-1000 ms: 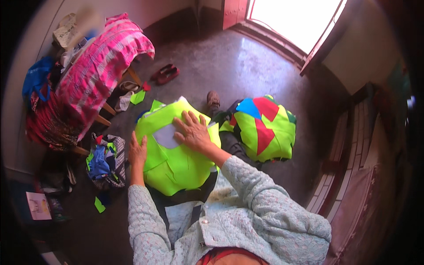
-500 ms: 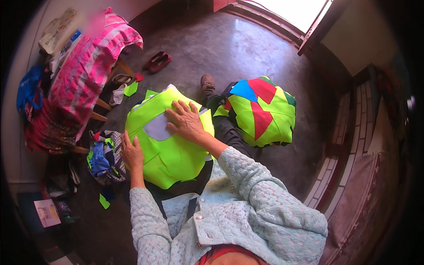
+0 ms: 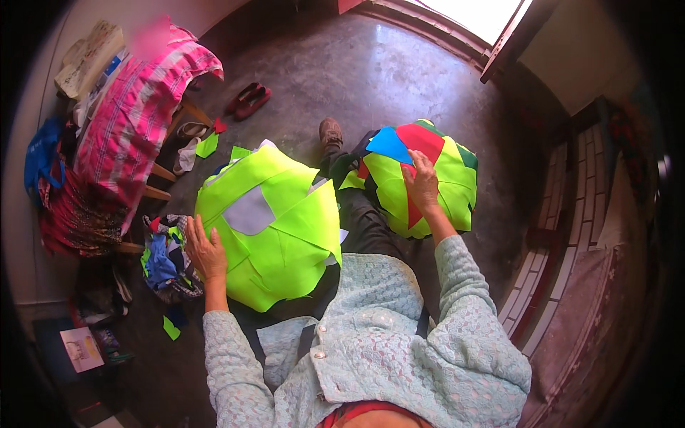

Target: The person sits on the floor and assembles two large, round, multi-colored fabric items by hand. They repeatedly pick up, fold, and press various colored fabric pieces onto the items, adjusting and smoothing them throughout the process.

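A rounded mound of bright yellow-green cloth pieces (image 3: 300, 235) rests on my left leg, with a grey cloth piece (image 3: 250, 211) on top. Against its left side lies my left hand (image 3: 207, 251), fingers stretched out and open. My right hand (image 3: 423, 183) is over the second, smaller mound of cloth pieces (image 3: 457, 187) on my right leg. Its fingers are extended at the red pieces (image 3: 422, 140), beside a blue piece (image 3: 390, 145). Nothing shows in the right hand; whether its fingertips press on the cloth I cannot tell.
Left of me, a bag of mixed scraps (image 3: 168, 258) stands on the floor. Beyond it, a pink checked cloth (image 3: 125, 135) covers a wooden-legged seat. Dark red shoes (image 3: 250, 100) and loose green scraps (image 3: 207, 145) lie nearby. An open doorway (image 3: 464, 18) is at the far right.
My right hand has lifted off the top of the left mound and moved right to the other mound. My left hand stays at the left mound's side.
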Demonstrator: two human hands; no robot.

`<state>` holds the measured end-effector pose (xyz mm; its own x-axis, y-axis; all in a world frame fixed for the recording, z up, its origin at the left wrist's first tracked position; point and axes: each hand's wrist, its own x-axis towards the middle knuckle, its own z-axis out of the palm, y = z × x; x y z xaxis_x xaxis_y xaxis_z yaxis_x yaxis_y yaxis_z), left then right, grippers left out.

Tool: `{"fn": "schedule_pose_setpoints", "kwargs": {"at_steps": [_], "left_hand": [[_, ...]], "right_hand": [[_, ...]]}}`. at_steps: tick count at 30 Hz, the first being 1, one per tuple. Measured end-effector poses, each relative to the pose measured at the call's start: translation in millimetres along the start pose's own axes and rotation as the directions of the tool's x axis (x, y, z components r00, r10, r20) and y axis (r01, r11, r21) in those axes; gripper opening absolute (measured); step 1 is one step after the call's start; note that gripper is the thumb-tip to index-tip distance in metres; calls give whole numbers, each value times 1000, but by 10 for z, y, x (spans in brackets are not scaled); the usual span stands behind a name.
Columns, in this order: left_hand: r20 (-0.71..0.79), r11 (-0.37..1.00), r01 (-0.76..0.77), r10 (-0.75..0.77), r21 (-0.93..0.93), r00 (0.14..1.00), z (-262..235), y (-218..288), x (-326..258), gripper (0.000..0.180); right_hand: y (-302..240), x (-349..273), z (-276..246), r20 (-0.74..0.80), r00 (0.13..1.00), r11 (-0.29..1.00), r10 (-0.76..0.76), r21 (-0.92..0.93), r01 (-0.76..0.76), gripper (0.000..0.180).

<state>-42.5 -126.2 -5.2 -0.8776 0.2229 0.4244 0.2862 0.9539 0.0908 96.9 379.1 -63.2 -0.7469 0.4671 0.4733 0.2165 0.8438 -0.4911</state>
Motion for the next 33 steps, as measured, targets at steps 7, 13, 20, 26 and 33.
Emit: {"fn": "schedule_pose_setpoints", "kwargs": {"at_steps": [7, 13, 20, 26, 33], "left_hand": [[94, 989, 58, -46, -138, 994, 32, -29, 2, 48], [116, 984, 66, -47, -164, 992, -1, -26, -19, 48], [94, 980, 59, -41, -192, 995, -20, 17, 19, 47], [84, 979, 82, -68, -188, 994, -36, 29, -24, 47], [2, 979, 113, -114, -172, 993, 28, 78, 3, 48]], "right_hand": [[590, 133, 206, 0, 995, 921, 98, -379, -91, 57], [709, 52, 326, 16, 998, 892, 58, -450, -44, 37], [787, 179, 359, 31, 997, 838, 70, -544, -41, 11], [714, 307, 307, -37, 971, 926, 236, -295, -237, 17], [366, 145, -98, -123, 975, 983, 185, 45, -181, 21]]}}
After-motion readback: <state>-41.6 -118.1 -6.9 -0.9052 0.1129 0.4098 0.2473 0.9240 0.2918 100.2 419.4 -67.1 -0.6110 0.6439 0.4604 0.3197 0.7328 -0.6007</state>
